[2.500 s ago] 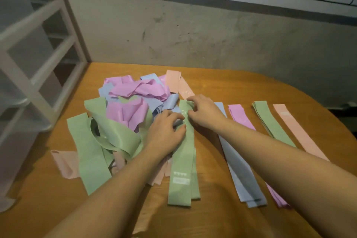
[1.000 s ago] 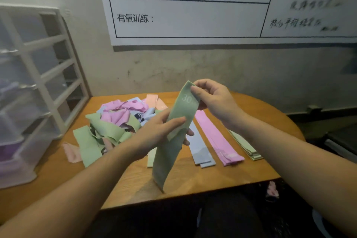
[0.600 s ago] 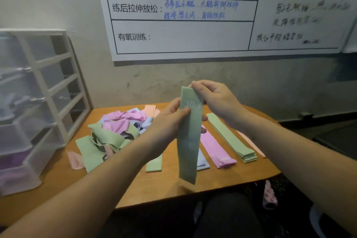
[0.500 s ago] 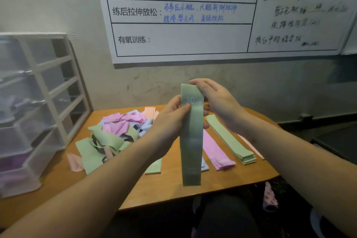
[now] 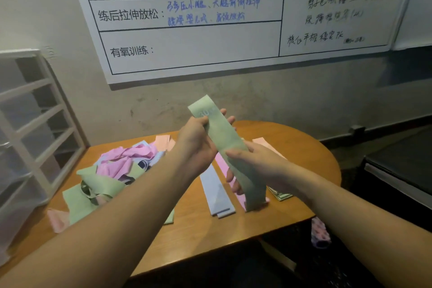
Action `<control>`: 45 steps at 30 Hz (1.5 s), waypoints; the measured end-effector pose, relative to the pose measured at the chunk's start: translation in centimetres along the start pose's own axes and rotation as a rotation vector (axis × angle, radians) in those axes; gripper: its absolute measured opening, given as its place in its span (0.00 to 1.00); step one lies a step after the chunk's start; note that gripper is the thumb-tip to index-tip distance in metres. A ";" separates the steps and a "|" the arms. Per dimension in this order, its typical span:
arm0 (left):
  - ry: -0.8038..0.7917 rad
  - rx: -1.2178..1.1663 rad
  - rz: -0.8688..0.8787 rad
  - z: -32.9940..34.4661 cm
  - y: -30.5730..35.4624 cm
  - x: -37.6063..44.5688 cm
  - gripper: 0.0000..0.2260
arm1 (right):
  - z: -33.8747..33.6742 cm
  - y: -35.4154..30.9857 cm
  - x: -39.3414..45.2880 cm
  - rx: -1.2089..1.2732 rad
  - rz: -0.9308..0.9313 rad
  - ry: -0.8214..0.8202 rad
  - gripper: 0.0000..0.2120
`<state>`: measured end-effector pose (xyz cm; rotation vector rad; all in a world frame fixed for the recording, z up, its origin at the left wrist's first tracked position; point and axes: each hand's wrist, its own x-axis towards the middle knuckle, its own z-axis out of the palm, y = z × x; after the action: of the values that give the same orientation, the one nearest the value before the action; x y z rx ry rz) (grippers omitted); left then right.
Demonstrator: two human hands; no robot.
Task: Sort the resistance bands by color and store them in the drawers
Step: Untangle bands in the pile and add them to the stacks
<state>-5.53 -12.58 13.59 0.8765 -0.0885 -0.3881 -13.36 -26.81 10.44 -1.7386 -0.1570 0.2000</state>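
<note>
Green resistance band (image 5: 224,140) now tilts over the counter (image 5: 301,145); right hand (image 5: 254,163) has slid down, left hand (image 5: 198,145) still pinching near its top.

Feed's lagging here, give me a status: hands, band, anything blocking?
Left hand grips pale green flat resistance band near top; right hand pinches it lower. Band held above round wooden table. Nothing blocking.

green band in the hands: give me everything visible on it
The green resistance band is a flat, pale sage strip, smooth and rubbery-looking, with faint pale print reading roughly "30" near its upper end. It is held in the air above the table, slanting from upper left down to lower right. The left hand grips it near the top; the right hand holds it lower down, and the free lower end hangs over the sorted bands.
</note>
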 end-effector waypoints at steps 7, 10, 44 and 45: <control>0.134 0.029 0.005 1.8 -1.5 4.0 0.08 | -3.3 2.8 -0.1 -0.031 0.113 0.079 0.13; 0.191 0.076 0.017 2.0 -2.1 6.2 0.08 | -4.5 4.1 0.1 -0.053 0.126 0.125 0.13; -0.009 1.385 0.189 -6.6 -14.8 30.3 0.18 | -13.6 15.7 7.8 -1.100 0.371 0.237 0.20; -0.026 1.427 0.213 -7.0 -14.8 30.5 0.18 | -13.5 15.6 7.7 -1.158 0.390 0.228 0.21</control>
<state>20.03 -27.15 -4.75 2.2408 -0.5177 -0.0781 -2.93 -40.89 -2.99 -2.9235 0.3077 0.2052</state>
